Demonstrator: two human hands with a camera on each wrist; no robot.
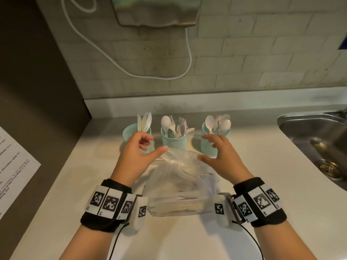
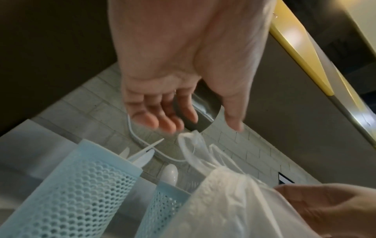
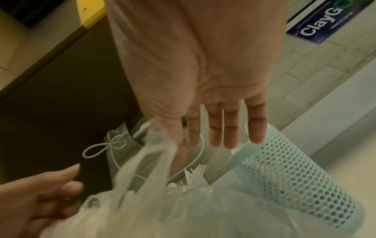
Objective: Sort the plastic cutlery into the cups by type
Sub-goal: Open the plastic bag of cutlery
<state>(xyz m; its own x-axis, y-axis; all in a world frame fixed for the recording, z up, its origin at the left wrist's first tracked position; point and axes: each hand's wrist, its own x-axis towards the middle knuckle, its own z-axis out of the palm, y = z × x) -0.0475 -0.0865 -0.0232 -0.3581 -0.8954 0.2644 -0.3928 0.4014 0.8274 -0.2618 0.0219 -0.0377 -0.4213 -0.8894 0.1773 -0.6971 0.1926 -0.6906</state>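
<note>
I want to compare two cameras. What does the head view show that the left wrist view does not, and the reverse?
Only the head view shows the third mesh cup with spoons on the right, the sink, the sheet of paper and both wristbands. Only the left wrist view shows the left hand's palm side, its fingers loosely curled and holding nothing, and a yellow edge overhead. Both show the clear plastic bag, the knife cup, the middle cup, the white cable and part of the right hand.
</note>
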